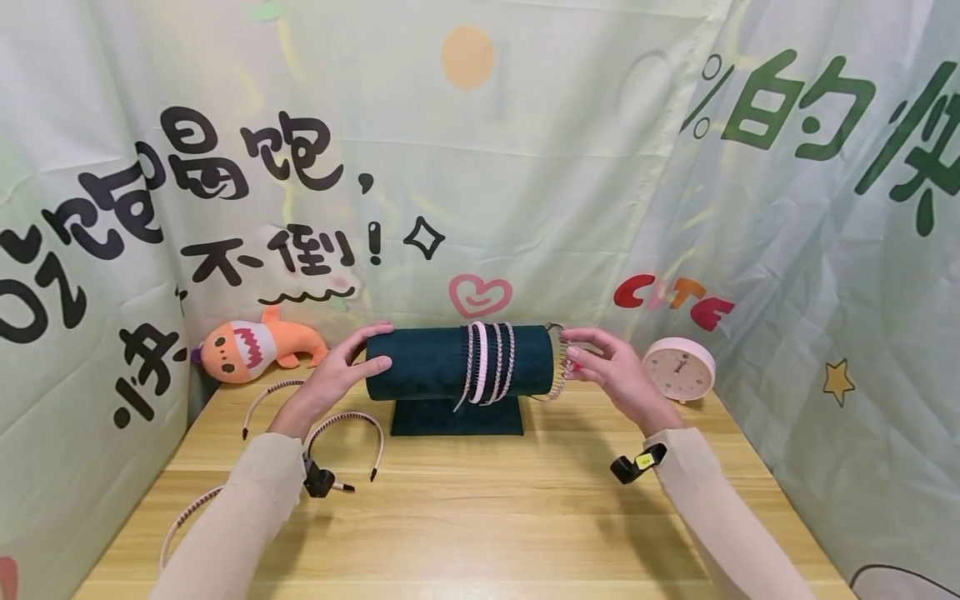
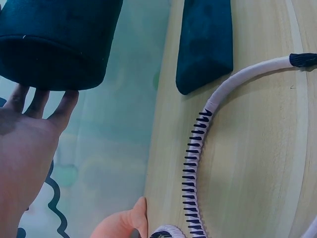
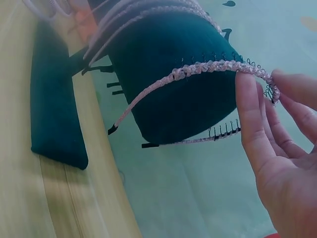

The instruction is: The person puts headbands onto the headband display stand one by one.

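Observation:
A dark green velvet headband display stand point(image 1: 420, 364) has a horizontal roll on a flat base. Several braided headbands point(image 1: 482, 362) circle the roll right of its middle. My left hand point(image 1: 341, 371) holds the roll's left end, thumb in front and fingers over the top and back. At the other end, my right hand point(image 1: 611, 367) pinches a pink beaded headband point(image 3: 198, 69) by its curved top, between thumb and fingers. That headband has small wire teeth, and its two dark-tipped ends reach to either side of the roll's end.
Loose headbands point(image 1: 345, 417) lie on the wooden table point(image 1: 480, 517) at the left. An orange plush shark point(image 1: 258, 346) sits at the back left, a pink round clock point(image 1: 678, 368) at the back right. Printed cloth hangs behind and along both sides.

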A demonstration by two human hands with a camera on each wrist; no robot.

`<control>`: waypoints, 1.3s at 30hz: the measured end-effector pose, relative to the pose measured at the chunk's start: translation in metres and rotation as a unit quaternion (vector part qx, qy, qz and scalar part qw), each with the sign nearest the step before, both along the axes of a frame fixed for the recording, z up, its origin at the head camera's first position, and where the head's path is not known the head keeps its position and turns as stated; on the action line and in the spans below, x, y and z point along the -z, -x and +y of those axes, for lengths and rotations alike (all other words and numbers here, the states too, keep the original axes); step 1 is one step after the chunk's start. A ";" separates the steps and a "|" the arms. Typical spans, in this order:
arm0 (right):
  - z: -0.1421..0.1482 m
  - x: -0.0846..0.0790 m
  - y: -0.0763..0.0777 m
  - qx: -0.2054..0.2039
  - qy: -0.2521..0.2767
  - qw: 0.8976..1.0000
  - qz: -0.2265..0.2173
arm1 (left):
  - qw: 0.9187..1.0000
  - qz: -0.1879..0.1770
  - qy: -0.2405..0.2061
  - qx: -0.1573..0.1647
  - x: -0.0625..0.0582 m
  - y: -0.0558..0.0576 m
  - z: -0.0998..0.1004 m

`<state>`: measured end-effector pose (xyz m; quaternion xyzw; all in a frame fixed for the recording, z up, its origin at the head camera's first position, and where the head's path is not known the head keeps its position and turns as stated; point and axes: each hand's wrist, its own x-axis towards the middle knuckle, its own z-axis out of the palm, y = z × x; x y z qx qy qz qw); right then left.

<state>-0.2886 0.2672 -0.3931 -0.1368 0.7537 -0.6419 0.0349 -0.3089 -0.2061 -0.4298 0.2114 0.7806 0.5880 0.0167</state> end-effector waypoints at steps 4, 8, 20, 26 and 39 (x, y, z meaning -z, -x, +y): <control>-0.006 -0.001 0.002 0.000 -0.004 1.000 -0.004 | 1.000 0.002 -0.001 0.002 0.000 0.001 0.000; -0.011 -0.003 0.003 -0.008 0.004 1.000 -0.003 | 1.000 0.003 -0.003 0.002 0.000 0.001 0.000; -0.017 -0.007 0.006 0.018 -0.069 0.997 0.005 | 1.000 0.005 -0.003 -0.001 0.000 -0.001 -0.001; -0.017 -0.005 0.006 0.029 -0.104 0.994 0.029 | 1.000 0.003 -0.002 0.000 0.000 0.000 -0.001; -0.015 0.005 0.002 0.005 -0.112 0.989 0.095 | 1.000 0.006 -0.005 0.000 0.000 0.000 0.001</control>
